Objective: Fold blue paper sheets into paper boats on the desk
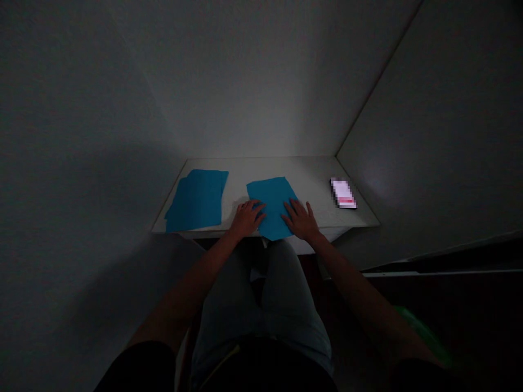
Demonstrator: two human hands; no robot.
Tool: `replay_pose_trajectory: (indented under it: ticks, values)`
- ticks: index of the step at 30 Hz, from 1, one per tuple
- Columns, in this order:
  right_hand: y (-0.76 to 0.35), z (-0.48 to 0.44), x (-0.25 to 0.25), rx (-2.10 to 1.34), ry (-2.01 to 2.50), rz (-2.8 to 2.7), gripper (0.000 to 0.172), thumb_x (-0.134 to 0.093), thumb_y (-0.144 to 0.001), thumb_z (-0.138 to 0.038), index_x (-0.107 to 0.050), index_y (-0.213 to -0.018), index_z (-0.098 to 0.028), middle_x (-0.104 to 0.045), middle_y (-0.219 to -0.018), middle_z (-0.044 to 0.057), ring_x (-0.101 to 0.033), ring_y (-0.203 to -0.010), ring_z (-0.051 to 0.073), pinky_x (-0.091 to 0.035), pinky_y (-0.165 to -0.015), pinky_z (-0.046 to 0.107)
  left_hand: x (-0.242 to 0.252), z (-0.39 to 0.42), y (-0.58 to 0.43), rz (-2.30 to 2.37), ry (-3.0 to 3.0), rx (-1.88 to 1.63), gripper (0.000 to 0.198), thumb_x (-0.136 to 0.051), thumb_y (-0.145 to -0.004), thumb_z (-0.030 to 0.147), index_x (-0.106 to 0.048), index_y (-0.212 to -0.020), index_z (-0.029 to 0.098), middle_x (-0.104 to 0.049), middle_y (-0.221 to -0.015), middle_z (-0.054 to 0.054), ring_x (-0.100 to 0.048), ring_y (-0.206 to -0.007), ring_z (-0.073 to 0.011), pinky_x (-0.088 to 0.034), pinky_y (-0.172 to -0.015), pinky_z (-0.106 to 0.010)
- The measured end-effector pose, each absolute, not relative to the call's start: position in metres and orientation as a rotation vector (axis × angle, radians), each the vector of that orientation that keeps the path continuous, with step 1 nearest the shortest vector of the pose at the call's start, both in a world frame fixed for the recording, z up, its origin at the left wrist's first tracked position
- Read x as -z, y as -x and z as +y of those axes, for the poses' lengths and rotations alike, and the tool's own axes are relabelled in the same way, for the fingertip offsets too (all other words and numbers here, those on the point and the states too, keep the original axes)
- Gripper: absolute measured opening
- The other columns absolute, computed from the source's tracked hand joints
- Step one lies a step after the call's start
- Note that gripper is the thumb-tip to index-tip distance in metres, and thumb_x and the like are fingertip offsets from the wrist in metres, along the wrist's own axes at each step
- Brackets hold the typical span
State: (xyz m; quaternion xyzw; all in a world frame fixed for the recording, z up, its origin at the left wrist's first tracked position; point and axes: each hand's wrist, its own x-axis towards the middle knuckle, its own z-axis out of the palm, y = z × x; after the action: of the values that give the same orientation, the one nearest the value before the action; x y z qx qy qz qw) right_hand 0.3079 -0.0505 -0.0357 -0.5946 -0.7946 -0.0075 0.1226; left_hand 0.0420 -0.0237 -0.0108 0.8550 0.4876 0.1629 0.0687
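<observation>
A blue sheet (273, 198), which looks like paper or thin cloth, lies at the front middle of the white table, its near corner reaching past the edge. My left hand (247, 218) rests on its left side with fingers spread. On its right side lies my right hand (300, 219), also flat with the fingers apart. Neither hand grips anything. More blue sheets (198, 200) lie overlapping in a loose stack on the left part of the table, apart from both hands.
A phone (344, 194) with a lit, blurred screen lies near the right end of the white table (312, 182). Grey walls (261, 98) enclose the table at the back and both sides. Something green (423, 332) shows dimly at the lower right.
</observation>
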Motion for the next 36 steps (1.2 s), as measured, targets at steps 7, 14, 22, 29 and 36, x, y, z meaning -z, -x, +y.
replay_pose_trajectory:
  ticks: [7, 14, 22, 29, 36]
  values:
    - [-0.304, -0.046, 0.039, -0.084, 1.744, -2.151, 0.081, -0.031, -0.103, -0.075, -0.035, -0.169, -0.028, -0.040, -0.171, 0.016, -0.038, -0.155, 0.044, -0.018, -0.126, 0.073, 0.024, -0.044, -0.020, 1.190, -2.663, -0.472, 0.073, -0.060, -0.100, 0.060, -0.045, -0.163, 0.028, -0.041, -0.171, -0.012, -0.036, -0.159, -0.0309, -0.022, -0.133, -0.051]
    - [-0.321, -0.057, 0.023, -0.142, 1.769, -2.268, 0.079, -0.036, -0.099, -0.081, -0.049, -0.161, -0.034, -0.047, -0.167, 0.015, -0.047, -0.145, 0.045, -0.032, -0.118, 0.068, 0.023, -0.048, -0.010, 1.134, -2.748, -0.366, 0.087, -0.069, -0.093, 0.062, -0.037, -0.168, 0.029, -0.030, -0.176, -0.013, -0.025, -0.164, -0.0336, -0.015, -0.134, -0.055]
    - [-0.352, -0.058, 0.007, -0.383, 1.609, -2.480, 0.102, -0.059, -0.080, -0.093, -0.045, -0.164, -0.037, -0.039, -0.172, 0.013, -0.042, -0.149, 0.048, -0.032, -0.119, 0.068, 0.024, -0.052, -0.004, 1.048, -2.694, -0.390, 0.052, -0.058, -0.098, 0.018, -0.064, -0.147, 0.035, -0.051, -0.165, -0.007, -0.044, -0.156, -0.0259, -0.017, -0.134, -0.059]
    - [-0.384, -0.065, 0.001, -0.553, 1.304, -2.659, 0.127, -0.080, -0.063, -0.087, -0.031, -0.170, -0.036, -0.033, -0.175, 0.012, -0.037, -0.154, 0.048, -0.027, -0.122, 0.067, 0.017, -0.061, -0.008, 1.123, -2.485, -0.462, 0.044, -0.055, -0.096, 0.020, -0.072, -0.135, 0.032, -0.058, -0.159, -0.005, -0.048, -0.154, -0.0274, -0.017, -0.132, -0.066]
    - [-0.371, -0.083, 0.015, -0.411, 1.382, -2.421, 0.063, -0.066, -0.091, -0.070, -0.067, -0.141, -0.033, -0.061, -0.154, 0.013, -0.056, -0.137, 0.040, -0.040, -0.112, 0.060, 0.017, -0.055, -0.015, 1.235, -2.232, -0.690, 0.045, -0.044, -0.107, 0.052, -0.078, -0.096, 0.024, -0.082, -0.101, -0.008, -0.075, -0.114, -0.0280, -0.031, -0.131, -0.053]
